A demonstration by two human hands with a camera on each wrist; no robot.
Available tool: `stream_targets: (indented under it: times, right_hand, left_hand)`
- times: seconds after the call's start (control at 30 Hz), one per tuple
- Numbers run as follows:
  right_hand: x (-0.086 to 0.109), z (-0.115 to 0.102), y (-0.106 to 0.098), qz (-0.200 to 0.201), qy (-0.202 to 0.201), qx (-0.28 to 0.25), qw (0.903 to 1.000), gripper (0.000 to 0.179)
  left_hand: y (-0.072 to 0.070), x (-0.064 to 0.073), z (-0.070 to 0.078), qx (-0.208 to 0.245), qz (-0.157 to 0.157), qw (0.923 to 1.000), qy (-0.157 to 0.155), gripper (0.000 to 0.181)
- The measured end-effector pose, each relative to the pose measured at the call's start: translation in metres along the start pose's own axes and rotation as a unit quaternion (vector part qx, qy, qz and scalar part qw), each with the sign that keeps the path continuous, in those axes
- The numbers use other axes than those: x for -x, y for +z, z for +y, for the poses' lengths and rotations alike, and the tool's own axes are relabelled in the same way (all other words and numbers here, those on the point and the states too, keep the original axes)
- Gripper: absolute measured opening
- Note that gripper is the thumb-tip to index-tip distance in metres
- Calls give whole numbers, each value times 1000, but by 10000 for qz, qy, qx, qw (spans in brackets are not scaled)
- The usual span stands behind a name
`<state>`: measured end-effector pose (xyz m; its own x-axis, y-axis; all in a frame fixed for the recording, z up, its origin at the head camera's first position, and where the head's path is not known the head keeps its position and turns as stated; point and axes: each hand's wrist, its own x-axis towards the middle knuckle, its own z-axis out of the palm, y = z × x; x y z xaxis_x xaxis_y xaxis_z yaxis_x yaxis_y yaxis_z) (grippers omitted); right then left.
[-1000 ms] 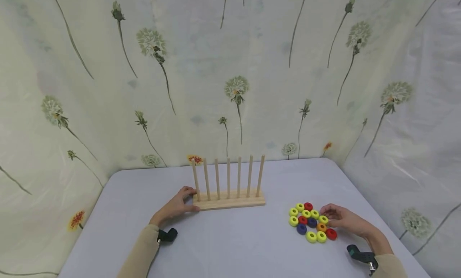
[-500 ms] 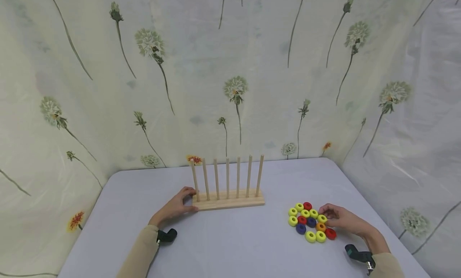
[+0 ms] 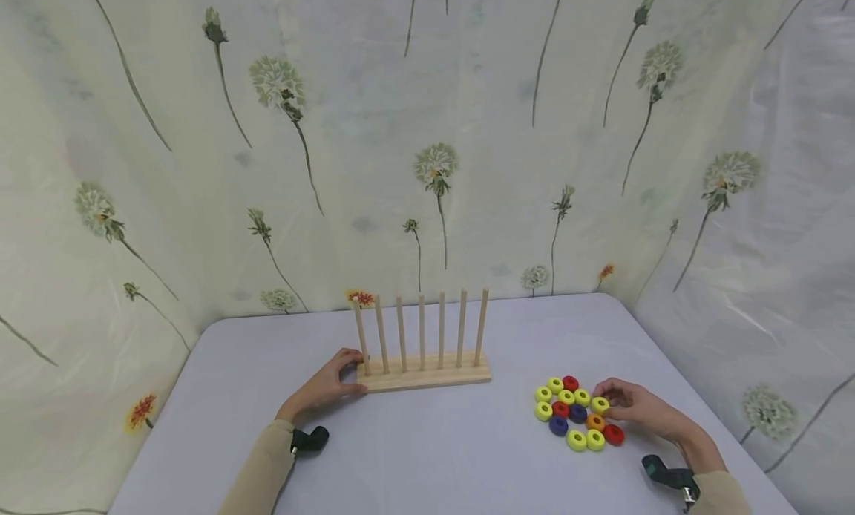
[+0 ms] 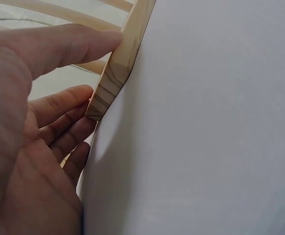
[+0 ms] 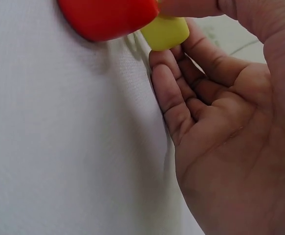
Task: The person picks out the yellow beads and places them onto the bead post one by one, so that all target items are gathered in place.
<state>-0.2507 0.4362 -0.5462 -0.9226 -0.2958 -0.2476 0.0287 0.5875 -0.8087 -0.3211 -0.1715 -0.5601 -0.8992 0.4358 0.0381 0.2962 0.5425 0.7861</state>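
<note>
At the left end of a wooden peg rack (image 3: 427,380), a flat base with several upright bare pegs, my left hand (image 3: 322,390) grips the base. In the left wrist view the thumb lies on the front edge of the base (image 4: 125,54) and the fingers are behind its end. My right hand (image 3: 637,411) is at the right side of a cluster of small rings. It pinches a yellow ring (image 5: 166,33) between thumb and fingers. Close beside the thumb lies a red ring (image 5: 108,19), partly out of that view.
Several other yellow rings (image 3: 577,447), red rings, dark blue rings (image 3: 558,431) and an orange ring (image 3: 595,427) lie together on the white table (image 3: 434,456). A curtain with dandelion prints (image 3: 374,166) hangs behind and beside the table.
Both hands stay almost where they were. The yellow ring at the right hand has shifted very slightly; the whole head view has drifted a little.
</note>
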Motion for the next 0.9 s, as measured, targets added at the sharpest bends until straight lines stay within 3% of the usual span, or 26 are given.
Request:
stream_targets:
  times: [0.53, 0.9]
  right_hand:
    - [0, 12, -2, 505, 255, -121, 9983, 52]
    - [-2, 17, -5, 807, 241, -70, 9964, 50]
  left_hand:
    - [0, 1, -1, 147, -86, 9998, 107, 61]
    - [-2, 0, -1, 249, -88, 9996, -114, 65]
